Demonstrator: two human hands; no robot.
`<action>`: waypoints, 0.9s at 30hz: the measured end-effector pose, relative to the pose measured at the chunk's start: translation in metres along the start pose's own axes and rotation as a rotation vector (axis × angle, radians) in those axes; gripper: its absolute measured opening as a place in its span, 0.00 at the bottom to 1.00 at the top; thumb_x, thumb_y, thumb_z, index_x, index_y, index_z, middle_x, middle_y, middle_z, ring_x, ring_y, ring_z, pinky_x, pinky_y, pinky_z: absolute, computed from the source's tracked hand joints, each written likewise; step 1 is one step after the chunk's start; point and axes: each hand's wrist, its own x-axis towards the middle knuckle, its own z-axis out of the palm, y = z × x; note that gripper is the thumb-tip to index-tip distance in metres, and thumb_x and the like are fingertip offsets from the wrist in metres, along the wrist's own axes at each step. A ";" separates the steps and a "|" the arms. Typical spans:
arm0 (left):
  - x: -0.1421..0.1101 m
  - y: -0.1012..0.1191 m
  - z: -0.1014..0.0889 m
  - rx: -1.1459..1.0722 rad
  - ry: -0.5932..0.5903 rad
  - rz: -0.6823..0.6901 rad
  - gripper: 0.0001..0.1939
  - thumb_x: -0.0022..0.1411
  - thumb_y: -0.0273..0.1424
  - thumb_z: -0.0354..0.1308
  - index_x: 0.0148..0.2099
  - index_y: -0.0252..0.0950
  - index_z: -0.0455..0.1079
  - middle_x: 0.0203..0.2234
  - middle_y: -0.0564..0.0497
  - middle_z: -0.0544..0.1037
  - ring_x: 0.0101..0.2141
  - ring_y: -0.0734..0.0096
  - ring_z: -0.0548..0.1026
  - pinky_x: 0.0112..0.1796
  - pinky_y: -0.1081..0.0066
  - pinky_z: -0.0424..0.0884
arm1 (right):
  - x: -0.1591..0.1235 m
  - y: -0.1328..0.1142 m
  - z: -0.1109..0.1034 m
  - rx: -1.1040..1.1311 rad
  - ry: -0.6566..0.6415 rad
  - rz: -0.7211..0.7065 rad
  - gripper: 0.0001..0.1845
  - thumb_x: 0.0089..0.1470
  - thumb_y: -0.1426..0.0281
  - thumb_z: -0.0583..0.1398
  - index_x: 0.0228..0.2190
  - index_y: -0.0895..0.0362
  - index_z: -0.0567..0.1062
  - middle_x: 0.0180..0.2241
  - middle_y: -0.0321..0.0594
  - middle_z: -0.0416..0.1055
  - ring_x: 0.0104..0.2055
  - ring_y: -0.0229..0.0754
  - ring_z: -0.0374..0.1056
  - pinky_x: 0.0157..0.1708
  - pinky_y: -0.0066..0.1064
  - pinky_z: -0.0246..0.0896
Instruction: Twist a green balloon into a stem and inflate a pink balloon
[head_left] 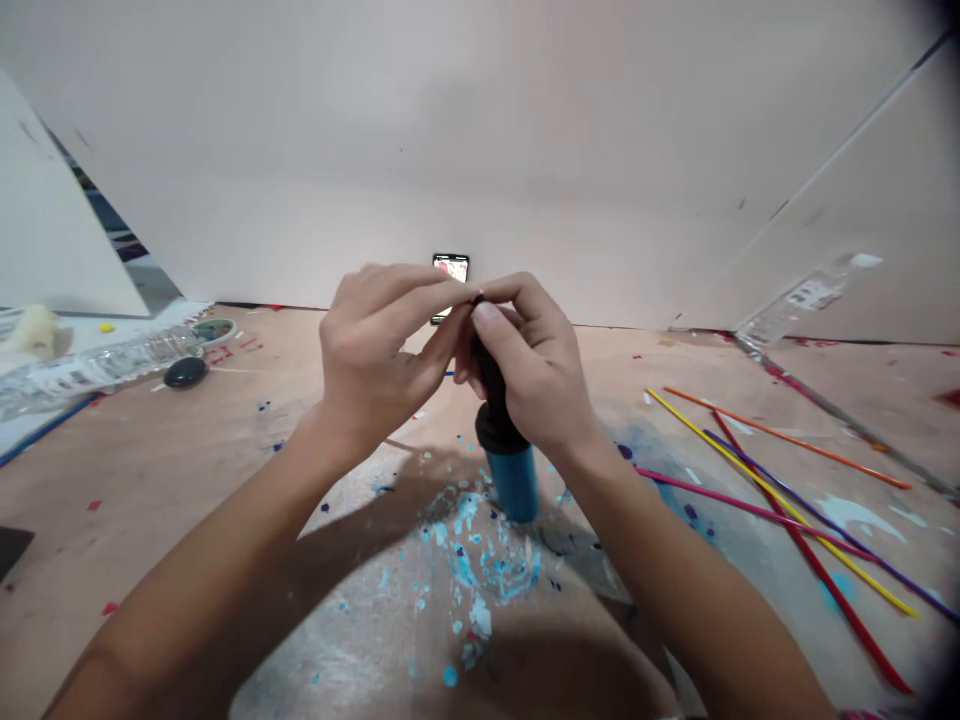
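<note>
My right hand [536,365] is wrapped round the black tapered upper part of a hand pump [514,480], its thumb near the tip. The pump has a blue cylinder below a black collar and stands slightly tilted over the table. At the tip, my left hand [390,345] pinches with thumb and forefinger, meeting the right fingertips. Something small and pinkish shows between the fingers there, too little of it to name. The fingers cover most of the pump's nozzle.
Several long thin balloons [750,470], uninflated, lie crossed at the right. A phone [451,268] leans on the white wall behind my hands. Clear plastic bottles [795,300] stand or lie at both sides; a black oval object [185,373] is at left. Paint spots mark the table [300,620].
</note>
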 end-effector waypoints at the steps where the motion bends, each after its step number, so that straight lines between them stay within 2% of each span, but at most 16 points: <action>1: 0.005 -0.001 0.000 0.018 0.009 0.018 0.05 0.64 0.30 0.56 0.41 0.45 0.72 0.35 0.51 0.79 0.37 0.65 0.75 0.40 0.60 0.69 | 0.003 0.001 0.003 0.029 0.027 -0.018 0.07 0.63 0.61 0.52 0.37 0.51 0.62 0.23 0.28 0.62 0.21 0.32 0.62 0.19 0.24 0.55; 8: 0.021 0.007 -0.004 0.075 0.024 0.096 0.05 0.63 0.30 0.56 0.38 0.45 0.72 0.34 0.52 0.78 0.36 0.63 0.73 0.40 0.58 0.66 | 0.000 0.002 0.014 0.153 0.174 -0.103 0.04 0.63 0.62 0.50 0.37 0.48 0.60 0.23 0.27 0.57 0.18 0.31 0.57 0.17 0.26 0.56; 12: 0.029 0.016 -0.013 0.056 0.040 0.144 0.04 0.60 0.28 0.58 0.33 0.41 0.72 0.30 0.54 0.79 0.31 0.67 0.73 0.34 0.62 0.67 | -0.006 -0.004 0.012 0.154 0.200 -0.101 0.05 0.61 0.63 0.54 0.36 0.49 0.63 0.25 0.30 0.62 0.22 0.33 0.63 0.22 0.27 0.61; 15: 0.033 0.022 -0.026 0.004 -0.034 0.136 0.03 0.59 0.28 0.59 0.33 0.40 0.72 0.28 0.55 0.79 0.28 0.70 0.72 0.32 0.65 0.67 | -0.012 -0.011 0.009 0.188 0.165 -0.085 0.04 0.60 0.64 0.57 0.36 0.50 0.66 0.26 0.30 0.65 0.26 0.33 0.65 0.26 0.27 0.64; 20: 0.038 0.027 -0.048 -0.038 -0.171 0.101 0.02 0.59 0.28 0.58 0.34 0.40 0.72 0.27 0.55 0.78 0.29 0.70 0.72 0.33 0.67 0.66 | -0.021 -0.026 0.007 0.195 0.078 -0.027 0.06 0.58 0.63 0.59 0.36 0.50 0.68 0.28 0.30 0.68 0.27 0.34 0.67 0.30 0.30 0.68; 24: 0.042 0.028 -0.055 -0.049 -0.183 0.197 0.03 0.54 0.26 0.61 0.31 0.38 0.71 0.25 0.54 0.77 0.27 0.71 0.71 0.30 0.68 0.66 | -0.022 -0.036 0.005 0.191 0.046 -0.008 0.08 0.56 0.62 0.62 0.35 0.51 0.70 0.28 0.30 0.69 0.27 0.33 0.67 0.31 0.30 0.69; 27: 0.042 0.028 -0.056 -0.041 -0.141 0.232 0.05 0.52 0.23 0.60 0.31 0.37 0.70 0.26 0.53 0.78 0.27 0.71 0.71 0.30 0.68 0.67 | -0.022 -0.043 0.003 0.162 0.019 -0.005 0.09 0.54 0.61 0.64 0.33 0.53 0.72 0.27 0.30 0.69 0.29 0.34 0.68 0.32 0.30 0.70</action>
